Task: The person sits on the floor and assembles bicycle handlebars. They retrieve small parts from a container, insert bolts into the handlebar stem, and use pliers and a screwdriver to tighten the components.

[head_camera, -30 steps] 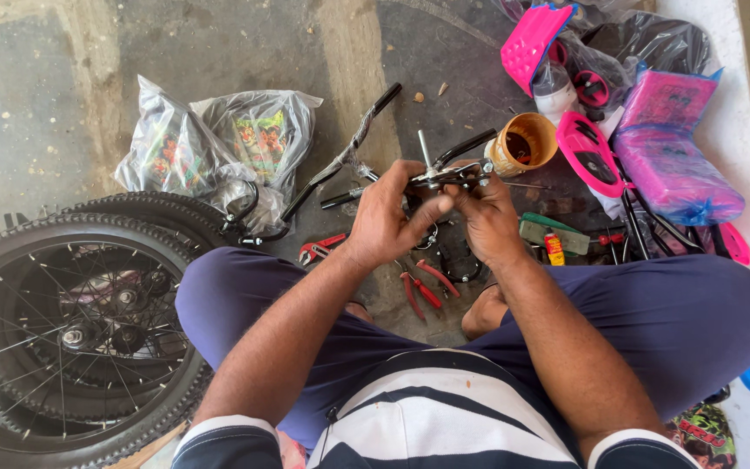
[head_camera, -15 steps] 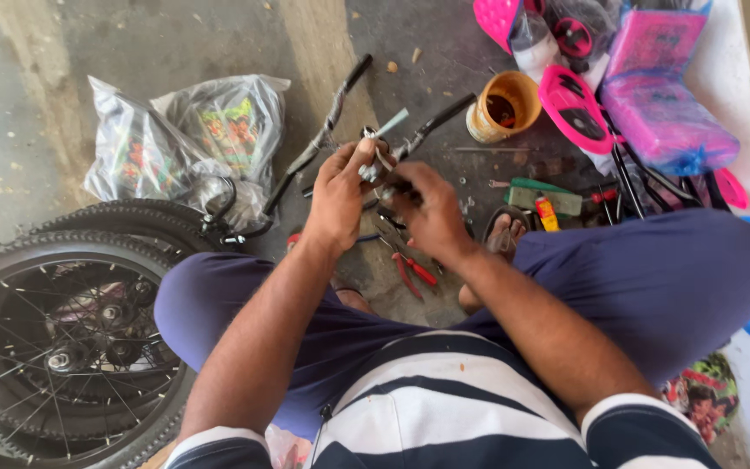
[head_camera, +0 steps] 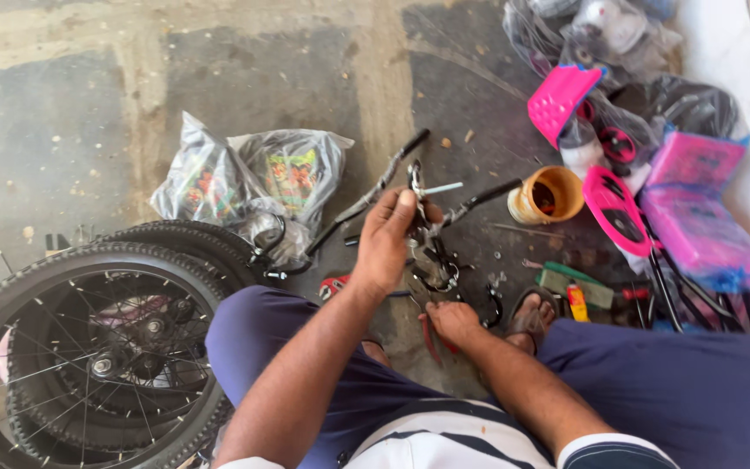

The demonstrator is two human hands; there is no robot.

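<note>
Head view looking straight down at someone sitting on a concrete floor (head_camera: 88, 104) with bike parts all around. The left hand (head_camera: 390, 239) is closed around the middle of a black handlebar (head_camera: 375, 193), fingers wrapped over the clamp area, holding it up just off the floor in front of the knees. The bar's 2 ends stick out on both sides of the hand, 1 up toward the left and 1 out to the right, and there's some shiny bracket hardware hanging right under the grip. The right hand (head_camera: 451, 320) is lower down, near the floor, fingers curled onto the red-handled pliers (head_camera: 431, 334) lying there; can't tell if it's actually gripping them or just resting on them.

Off to the left are 2 spoked bicycle wheels (head_camera: 88, 347) with knobby tyres stacked on each other, touching the person's left knee. Behind the handlebar sit 2 clear plastic bags (head_camera: 245, 182) of small parts. To the right there's a yellowish tub (head_camera: 549, 195) lying on its side, a bunch of pink plastic parts (head_camera: 696, 208), and a sandalled foot (head_camera: 531, 317) just beside the right hand
</note>
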